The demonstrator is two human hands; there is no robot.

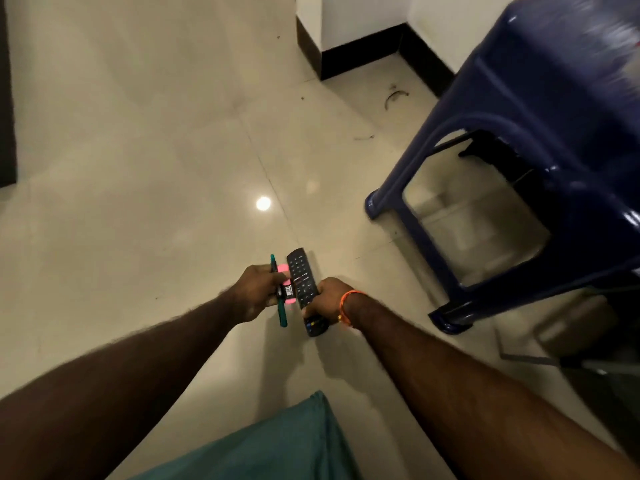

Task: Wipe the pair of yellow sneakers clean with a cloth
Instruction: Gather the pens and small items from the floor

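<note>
Both hands are full right now, and not with anything the job needs. My left hand (258, 289) is curled around a small pink gadget with a black label (286, 289) plus a slim teal pen (281, 306), and the pen's long axis runs roughly 12 to 6. My right hand (323, 299), the one with the orange thread bracelet (348, 304) on the wrist, is gripping a long black TV remote with rows of buttons (301, 282). That points up toward 12 too, tilted a touch to 11. The two hands sit just beside each other, the remote nearly touching the pink thing.

Here's the catch: the yellow sneakers aren't anywhere in view, and neither is a cloth. So I honestly can't say which way they lie from my hands or which hand is nearer.

Outward from there it's glossy beige floor tile (138, 168) all round, a shiny dark blue plastic stool (519, 116) off at 2 o'clock, and a teal garment (277, 445) at 6. My guess is this stuff has to get put down first, then I look around for the shoes.
</note>
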